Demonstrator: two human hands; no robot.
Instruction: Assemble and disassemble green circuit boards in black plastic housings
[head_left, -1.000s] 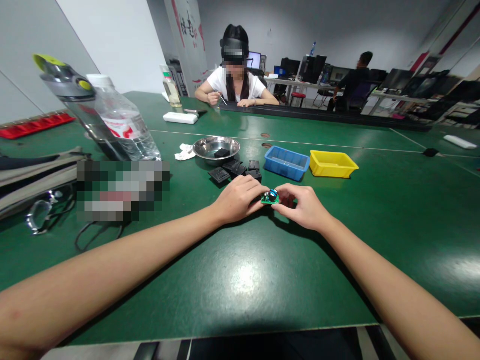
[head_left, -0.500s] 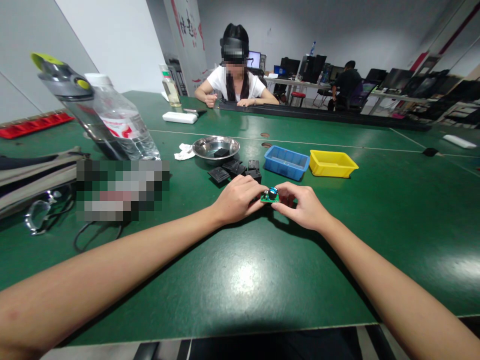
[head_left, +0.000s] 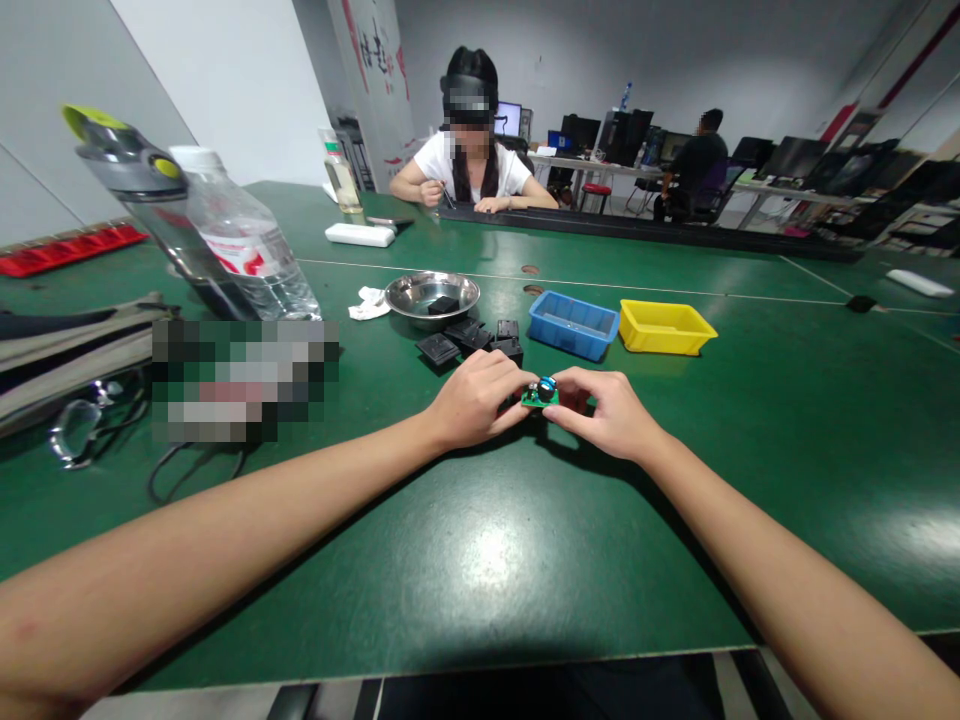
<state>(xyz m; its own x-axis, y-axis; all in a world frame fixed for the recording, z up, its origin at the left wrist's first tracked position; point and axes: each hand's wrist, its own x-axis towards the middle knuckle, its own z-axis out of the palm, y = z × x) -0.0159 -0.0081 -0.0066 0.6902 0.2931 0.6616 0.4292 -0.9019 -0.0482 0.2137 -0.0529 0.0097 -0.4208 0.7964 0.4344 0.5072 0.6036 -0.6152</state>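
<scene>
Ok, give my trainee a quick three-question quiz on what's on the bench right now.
1. True or false: both hands hold the circuit board.
2. Which tray is nearer the bowl: A) yellow tray, B) blue tray?
3. What lies between the bowl and the left hand?

Key: 1. True; the right hand pinches it too. 2. B. 3. Black casings.

The circuit board [head_left: 540, 394] is green with a blue part on top. At one o'clock from it sit a blue tray [head_left: 573, 325] and a yellow tray [head_left: 664, 327]. The table [head_left: 480, 540] is dark green.
</scene>
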